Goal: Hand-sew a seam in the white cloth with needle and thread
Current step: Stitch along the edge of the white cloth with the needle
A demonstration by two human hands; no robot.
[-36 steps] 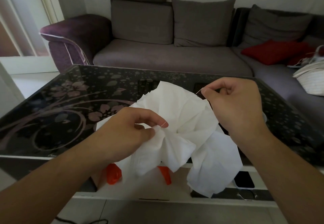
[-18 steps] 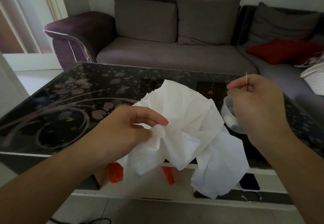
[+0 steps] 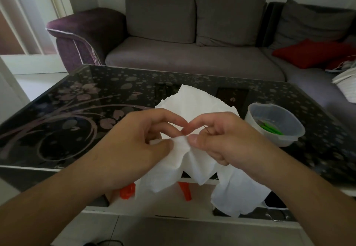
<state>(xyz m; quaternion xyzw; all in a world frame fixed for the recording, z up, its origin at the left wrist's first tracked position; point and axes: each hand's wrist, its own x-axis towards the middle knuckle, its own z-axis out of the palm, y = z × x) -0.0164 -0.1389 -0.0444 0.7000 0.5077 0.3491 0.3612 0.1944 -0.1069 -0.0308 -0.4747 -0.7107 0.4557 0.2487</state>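
Left hand [image 3: 134,141]: thumb and curled fingers pinching a fold of the white cloth [image 3: 194,114], holding the edge bunched. Right hand [image 3: 225,139]: thumb pressed on the same fold just beside the left thumb, index tip touching the left index tip, needle [image 3: 207,129] held between the curled fingers, shaft poking up behind the thumb. Thread too thin to make out here.

Cloth held up above the near edge of the table [image 3: 57,122], back part resting on the glass, loose corners hanging below the edge. Clear plastic tub [image 3: 275,124] with green bits inside, on the table just right of the right hand.

Handling, as judged: light, limp, no stiffness; slides and rebunches unless pinched close to the stitch line. Best grip right at the fold, both sides of the needle entry, kept taut between the thumbs. Needle thin and slick, easy to drop; grip mid-shaft, point away from the left fingertips.

Versus half a second back: right hand down from the raised pull-out position at the right, now in on the fold. Tub uncovered as a result. Left pinch unchanged.
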